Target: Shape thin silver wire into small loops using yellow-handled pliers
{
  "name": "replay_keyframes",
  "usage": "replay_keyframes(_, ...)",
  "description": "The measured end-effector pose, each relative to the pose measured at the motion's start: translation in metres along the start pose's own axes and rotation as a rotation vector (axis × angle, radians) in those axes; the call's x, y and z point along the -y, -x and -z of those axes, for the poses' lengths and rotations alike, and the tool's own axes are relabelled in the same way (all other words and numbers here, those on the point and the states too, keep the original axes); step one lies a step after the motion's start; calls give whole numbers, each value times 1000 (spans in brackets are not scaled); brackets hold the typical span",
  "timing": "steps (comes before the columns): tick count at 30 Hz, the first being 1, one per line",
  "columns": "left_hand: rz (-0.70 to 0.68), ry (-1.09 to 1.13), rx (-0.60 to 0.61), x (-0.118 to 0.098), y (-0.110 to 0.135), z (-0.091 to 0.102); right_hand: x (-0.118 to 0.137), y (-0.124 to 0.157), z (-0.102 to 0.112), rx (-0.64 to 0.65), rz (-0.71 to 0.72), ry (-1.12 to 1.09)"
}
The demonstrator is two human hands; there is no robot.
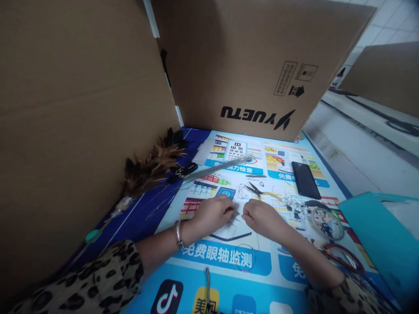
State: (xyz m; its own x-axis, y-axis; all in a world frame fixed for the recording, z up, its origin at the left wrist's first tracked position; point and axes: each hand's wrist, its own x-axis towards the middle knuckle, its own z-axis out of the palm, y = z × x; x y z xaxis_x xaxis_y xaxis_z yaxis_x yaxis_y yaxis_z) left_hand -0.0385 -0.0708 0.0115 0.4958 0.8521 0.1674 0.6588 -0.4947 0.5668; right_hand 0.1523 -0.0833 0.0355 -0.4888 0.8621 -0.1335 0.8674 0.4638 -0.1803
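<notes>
My left hand (212, 213) and my right hand (262, 216) rest close together on a printed poster mat (229, 261). Both have their fingers curled in a pinch around a thin wire (238, 215) that runs between them. More thin wire loops lie on the mat just below the hands (244, 257). A silver bangle (178, 234) sits on my left wrist. Yellow-handled pliers (263, 192) lie just beyond my right hand. A bundle of straight metal wires (219, 168) lies farther back.
Tall cardboard walls (81, 109) stand at the left and back (255, 65). A feather duster (150, 168) lies along the left wall. A black phone (306, 179) lies at the back right, a teal bag (382, 235) at the right, red scissors (343, 257) near it.
</notes>
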Motion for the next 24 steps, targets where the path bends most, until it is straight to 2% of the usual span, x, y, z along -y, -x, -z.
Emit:
replay_keyframes(4, -10, -90, 35, -2, 1, -4, 0, 0, 0, 27, 7, 4)
replay_keyframes(9, -41, -73, 38, 0, 0, -5, -1, 0, 0, 22, 10, -28)
replay_keyframes(20, -166, 146, 241, 12, -6, 19, 3, -3, -9, -62, -76, 31)
replay_keyframes(24, -149, 148, 246, 12, -5, 21, 4, -4, -12, -96, -102, 62)
